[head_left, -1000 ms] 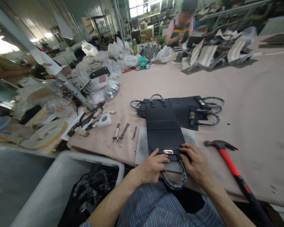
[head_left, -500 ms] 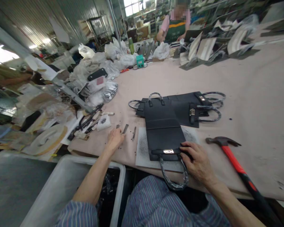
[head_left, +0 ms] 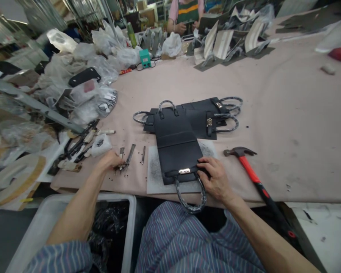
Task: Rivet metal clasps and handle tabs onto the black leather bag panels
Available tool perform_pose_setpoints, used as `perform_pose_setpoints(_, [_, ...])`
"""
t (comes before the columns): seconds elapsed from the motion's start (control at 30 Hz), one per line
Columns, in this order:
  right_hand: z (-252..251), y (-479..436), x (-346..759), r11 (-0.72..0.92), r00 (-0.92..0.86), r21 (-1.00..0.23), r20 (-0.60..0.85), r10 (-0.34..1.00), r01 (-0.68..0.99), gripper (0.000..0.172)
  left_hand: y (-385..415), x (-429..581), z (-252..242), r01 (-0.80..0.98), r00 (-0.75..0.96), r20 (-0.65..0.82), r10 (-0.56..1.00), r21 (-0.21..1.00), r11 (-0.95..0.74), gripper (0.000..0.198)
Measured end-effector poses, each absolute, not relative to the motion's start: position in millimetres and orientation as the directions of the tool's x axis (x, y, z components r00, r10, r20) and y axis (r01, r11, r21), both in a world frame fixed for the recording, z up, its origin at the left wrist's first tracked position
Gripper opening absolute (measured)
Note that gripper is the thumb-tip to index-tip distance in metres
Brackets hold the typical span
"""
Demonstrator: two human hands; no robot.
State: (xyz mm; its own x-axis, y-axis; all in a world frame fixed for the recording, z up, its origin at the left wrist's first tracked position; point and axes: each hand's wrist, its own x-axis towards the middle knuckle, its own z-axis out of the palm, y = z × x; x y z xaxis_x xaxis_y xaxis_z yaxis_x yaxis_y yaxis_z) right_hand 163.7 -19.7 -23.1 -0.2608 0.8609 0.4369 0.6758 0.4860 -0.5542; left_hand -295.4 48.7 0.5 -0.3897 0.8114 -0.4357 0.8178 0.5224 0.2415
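A black handbag panel (head_left: 178, 151) lies flat before me, with a metal clasp (head_left: 184, 171) and a plastic-wrapped handle (head_left: 190, 208) at its near end. My right hand (head_left: 215, 179) grips its right near edge, by the strap end, with fingers on top. Off to the left, my left hand (head_left: 111, 160) is closed at the fingertips among small metal tools and tiny dark bits; what it pinches is hidden. A flat metal tool (head_left: 130, 154) lies right by those fingers, and a thin metal rod (head_left: 143, 155) is farther right. Under the panel sits a pale, speckled board (head_left: 155, 178).
More black bag panels (head_left: 200, 123) with wrapped handles lie behind. A red-and-black claw hammer (head_left: 250, 170) rests at right. Plastic bags (head_left: 88, 64) and a tape roll (head_left: 17, 178) crowd the left. A bin (head_left: 132, 223) stands below. Across the table, a co-worker (head_left: 186, 17) handles something.
The camera view has shifted, so the table appears farther left and higher. My left hand has drawn slightly back from the metal tools. My right hand stays on the panel's edge.
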Motion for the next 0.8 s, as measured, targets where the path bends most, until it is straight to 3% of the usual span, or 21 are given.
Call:
perform_pose_setpoints(0.07, [-22,-20,164,0.482,-0.260,-0.556,0.432,0.864,0.677,0.015,44,-302,-1,0.784,-0.395,-0.424,0.815,0.306,0.540,0.033])
perform_pose_setpoints(0.17, [-22,-19,164,0.484,-0.260,-0.557,0.434,0.862,0.675,0.016,27,-305,3,0.550,-0.399,-0.354,0.846,0.646,0.530,0.030])
perform_pose_setpoints(0.23, [-22,-19,164,0.488,-0.261,-0.555,0.439,0.860,0.673,0.017,12,-296,7,0.340,-0.402,-0.283,0.871,0.837,0.429,0.028])
perform_pose_setpoints(0.33, [-23,-19,165,0.492,-0.268,-0.550,0.439,0.858,0.675,0.018,-13,-255,11,0.217,-0.367,-0.118,0.923,0.954,0.208,0.036])
perform_pose_setpoints(0.53, [-25,-19,166,0.487,-0.277,-0.548,0.423,0.863,0.680,0.018,-49,-154,-5,0.236,-0.262,0.199,0.944,0.962,-0.138,0.022])
perform_pose_setpoints(0.67, [-25,-19,166,0.478,-0.275,-0.548,0.412,0.869,0.686,0.018,-59,-133,-18,0.216,-0.196,0.264,0.944,0.951,-0.221,0.012])
perform_pose_setpoints(0.8, [-24,-19,165,0.479,-0.274,-0.551,0.416,0.867,0.683,0.018,-60,-136,-23,0.228,-0.139,0.339,0.930,0.925,-0.303,0.020])
